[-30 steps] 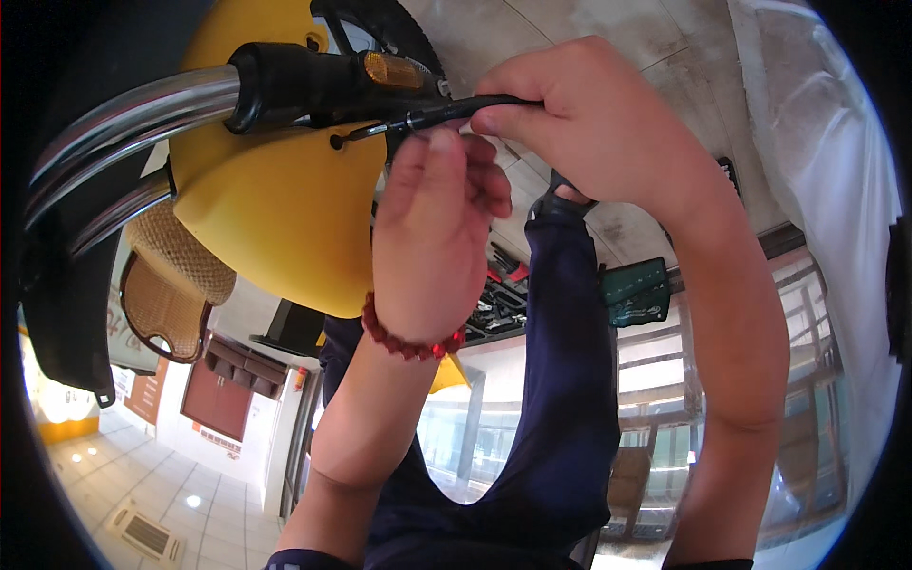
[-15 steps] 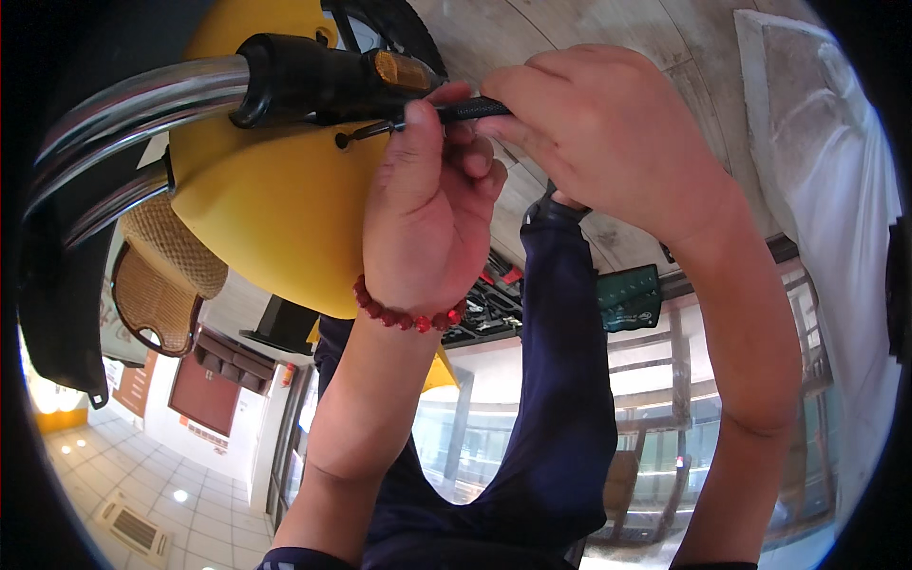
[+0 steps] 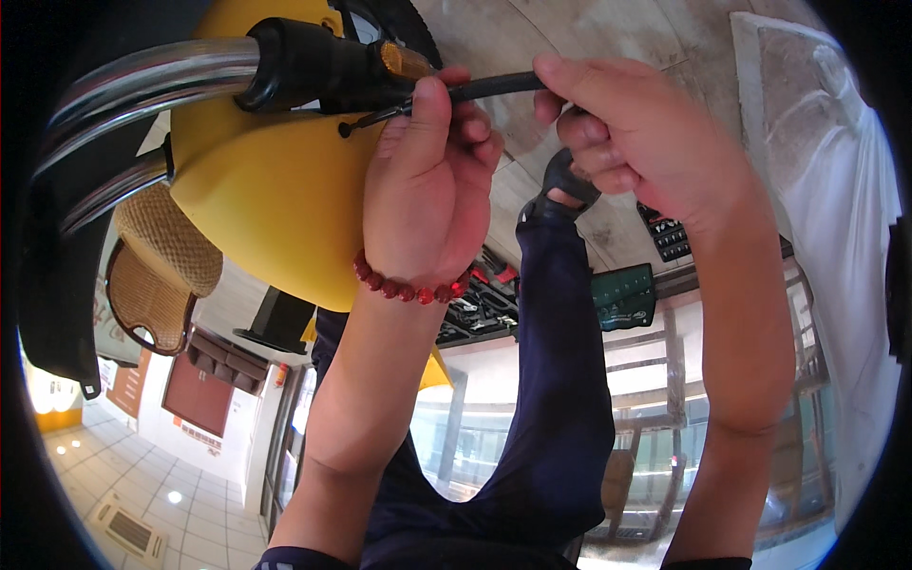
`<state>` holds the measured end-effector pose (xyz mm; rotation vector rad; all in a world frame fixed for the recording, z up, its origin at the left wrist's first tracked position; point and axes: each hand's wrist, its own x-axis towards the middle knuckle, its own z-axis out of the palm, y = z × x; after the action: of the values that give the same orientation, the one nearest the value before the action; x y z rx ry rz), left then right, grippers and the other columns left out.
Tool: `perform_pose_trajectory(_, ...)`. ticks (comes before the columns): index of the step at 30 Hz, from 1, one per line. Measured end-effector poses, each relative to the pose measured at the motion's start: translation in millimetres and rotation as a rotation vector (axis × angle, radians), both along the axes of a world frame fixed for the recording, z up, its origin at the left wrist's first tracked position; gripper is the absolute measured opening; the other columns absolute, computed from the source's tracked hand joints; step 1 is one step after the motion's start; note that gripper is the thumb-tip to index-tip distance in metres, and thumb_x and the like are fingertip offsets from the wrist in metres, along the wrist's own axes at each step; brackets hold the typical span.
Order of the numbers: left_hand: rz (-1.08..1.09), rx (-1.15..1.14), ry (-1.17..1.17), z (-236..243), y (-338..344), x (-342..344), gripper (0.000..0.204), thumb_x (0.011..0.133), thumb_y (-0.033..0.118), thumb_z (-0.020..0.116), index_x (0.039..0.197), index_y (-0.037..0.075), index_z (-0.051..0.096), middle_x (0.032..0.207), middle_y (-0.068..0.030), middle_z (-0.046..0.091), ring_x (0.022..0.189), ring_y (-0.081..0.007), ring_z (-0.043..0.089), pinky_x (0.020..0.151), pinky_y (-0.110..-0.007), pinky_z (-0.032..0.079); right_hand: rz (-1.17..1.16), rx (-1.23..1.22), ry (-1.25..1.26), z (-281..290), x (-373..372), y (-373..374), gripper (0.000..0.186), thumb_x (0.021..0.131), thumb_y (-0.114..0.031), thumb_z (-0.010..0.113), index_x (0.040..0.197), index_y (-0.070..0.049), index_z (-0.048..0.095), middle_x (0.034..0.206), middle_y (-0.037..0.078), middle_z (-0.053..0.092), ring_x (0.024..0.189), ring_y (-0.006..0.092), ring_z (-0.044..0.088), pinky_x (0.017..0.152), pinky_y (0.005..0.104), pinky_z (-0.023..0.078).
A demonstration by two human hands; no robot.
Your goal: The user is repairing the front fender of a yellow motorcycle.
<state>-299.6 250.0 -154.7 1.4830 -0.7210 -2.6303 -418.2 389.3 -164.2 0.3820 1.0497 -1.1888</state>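
A black-handled screwdriver [image 3: 503, 87] lies nearly level, its thin metal shaft pointing left. The tip is at a dark round screw or hole [image 3: 345, 129] in the smooth yellow body panel [image 3: 266, 199]; which of the two cannot be made out. My left hand [image 3: 427, 180], with a red bead bracelet at the wrist, is closed around the shaft and front of the handle, thumb up. Thumb and fingertips of my right hand [image 3: 646, 128] pinch the handle's rear end, the other fingers curled below. Just above the tip runs a black fitting with an amber reflector [image 3: 407, 61].
Chrome tubes [image 3: 157, 81] run into the black fitting from the left. A black wheel [image 3: 404, 28] shows behind. On the floor are an open tool case [image 3: 483, 299], a green pouch [image 3: 622, 296] and a bit set [image 3: 665, 233]. White sheeting [image 3: 836, 209] hangs right.
My right hand has slid right to the handle's rear end, baring more of it, and its lower fingers show now. My left hand stays on the screwdriver; the tip remains by the dark spot.
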Motion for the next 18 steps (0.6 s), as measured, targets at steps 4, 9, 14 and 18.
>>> perform_pose_trajectory(4, 0.056, 0.036, 0.053, 3.4, 3.0, -0.5, 0.024, 0.097, 0.024, 0.051, 0.108, 0.003, 0.054, 0.080, -0.0024, 0.055, 0.075, -0.0110, 0.050, 0.070, -0.028, 0.042, 0.045, -0.126, 0.459, -8.4, 2.2, -3.3, 0.018, 0.093, -0.023, 0.056, 0.093, -0.005, 0.059, 0.067, -0.005, 0.041, 0.054, 0.0038, 0.036, 0.049, 0.0181, 0.031)
perform_pose_trajectory(9, 0.034, 0.046, 0.074, 3.9, 2.0, 0.0, 0.022, 0.097, 0.021, 0.051, 0.109, 0.004, 0.054, 0.081, -0.0033, 0.056, 0.075, -0.0112, 0.051, 0.070, -0.028, 0.042, -0.009, -0.154, 1.083, 2.8, 13.1, -15.1, 0.020, 0.094, -0.022, 0.055, 0.105, -0.006, 0.059, 0.072, -0.001, 0.047, 0.058, 0.0079, 0.044, 0.054, 0.0195, 0.037)
perform_pose_trajectory(14, -0.005, 0.024, 0.088, 3.2, 1.1, 2.2, 0.020, 0.096, 0.020, 0.052, 0.107, 0.004, 0.055, 0.082, -0.0034, 0.057, 0.076, -0.0116, 0.052, 0.071, -0.028, 0.043, 0.033, 0.162, 0.295, 17.4, 9.6, -6.3, 0.025, 0.093, -0.016, 0.057, 0.115, -0.004, 0.056, 0.078, 0.002, 0.052, 0.051, 0.0079, 0.046, 0.048, 0.0218, 0.041)
perform_pose_trajectory(18, 0.030, 0.039, 0.074, 5.5, 0.0, 3.2, 0.018, 0.096, 0.018, 0.052, 0.107, 0.005, 0.056, 0.085, -0.0040, 0.059, 0.079, -0.0124, 0.055, 0.072, -0.028, 0.045, 0.078, -0.001, 0.506, 14.2, 10.2, -7.9, 0.034, 0.095, -0.023, 0.053, 0.122, -0.001, 0.053, 0.080, 0.003, 0.054, 0.048, 0.0086, 0.046, 0.049, 0.0232, 0.046)
